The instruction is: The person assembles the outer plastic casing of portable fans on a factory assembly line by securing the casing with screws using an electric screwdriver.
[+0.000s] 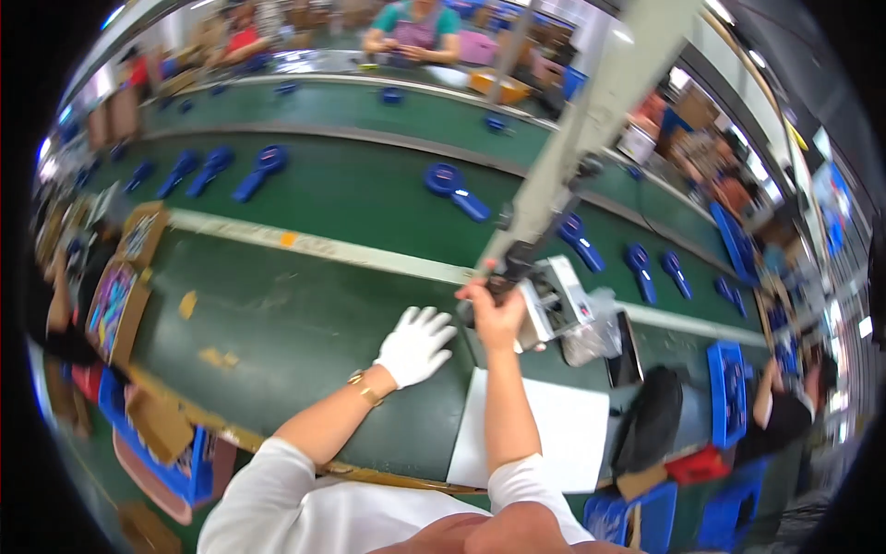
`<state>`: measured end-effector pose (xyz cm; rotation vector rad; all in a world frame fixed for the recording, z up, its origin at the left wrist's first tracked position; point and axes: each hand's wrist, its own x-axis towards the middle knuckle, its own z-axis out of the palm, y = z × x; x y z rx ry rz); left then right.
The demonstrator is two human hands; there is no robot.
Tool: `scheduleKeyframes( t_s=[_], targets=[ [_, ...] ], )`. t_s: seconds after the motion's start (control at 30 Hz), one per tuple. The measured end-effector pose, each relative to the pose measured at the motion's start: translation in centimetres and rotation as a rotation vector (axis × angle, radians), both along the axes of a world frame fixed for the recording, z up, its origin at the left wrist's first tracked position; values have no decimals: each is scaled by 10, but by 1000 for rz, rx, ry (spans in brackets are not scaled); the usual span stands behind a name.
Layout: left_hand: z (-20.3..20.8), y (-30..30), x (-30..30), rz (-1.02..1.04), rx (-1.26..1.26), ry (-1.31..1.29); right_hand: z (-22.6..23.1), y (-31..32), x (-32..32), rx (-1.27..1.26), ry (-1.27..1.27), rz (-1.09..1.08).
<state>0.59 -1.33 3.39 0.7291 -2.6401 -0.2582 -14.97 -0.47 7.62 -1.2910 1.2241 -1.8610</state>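
White sheet: here, nearest the person, lying under the right forearm, a white sheet (568, 429).
Gloved left hand: and the left hand (415, 347), fingers spread, palm down, rests on the green tabletop (277, 314), holding nothing I can see.
Bare right hand: look, the right hand (498, 316) curls around a black fitting (513, 268), just past its fingers, by the pale pole's (572, 157) lower end; whether they join, I can't tell.
Step in hand: gripping and steadying that fitting, I'd judge.
Next move: any shift calls for a sure right grip, clear of the white box (565, 288) just to its right.
Clear bag: right of that box, a clear bag (592, 337).
Blue fans: beyond both hands, blue fans (447, 179) lie along the green belt (360, 198).
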Motion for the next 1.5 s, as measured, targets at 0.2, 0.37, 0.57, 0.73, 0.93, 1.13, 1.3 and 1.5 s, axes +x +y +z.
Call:
scheduleKeyframes(
  t_s=[0.2,0.37,0.57,0.73,0.93,1.13,1.3,1.5],
  targets=[
    [-18,-4,9,46,28,149,-8,-5,4,136,153,-4],
    [-17,-3,2,32,79,158,2,2,3,111,26,-35],
    [-9,-3,2,32,117,158,9,3,3,39,235,-93],
    [-7,-5,1,34,135,133,8,1,4,42,196,-48],
    [-9,-6,0,25,166,131,11,3,0,48,204,-43],
    [-8,-7,2,28,156,121,11,3,4,86,166,-35],
    [-9,-6,1,27,148,134,8,2,2,56,176,-42],
    [-9,-7,0,26,148,133,9,1,2,92,148,-32]
  ],
)
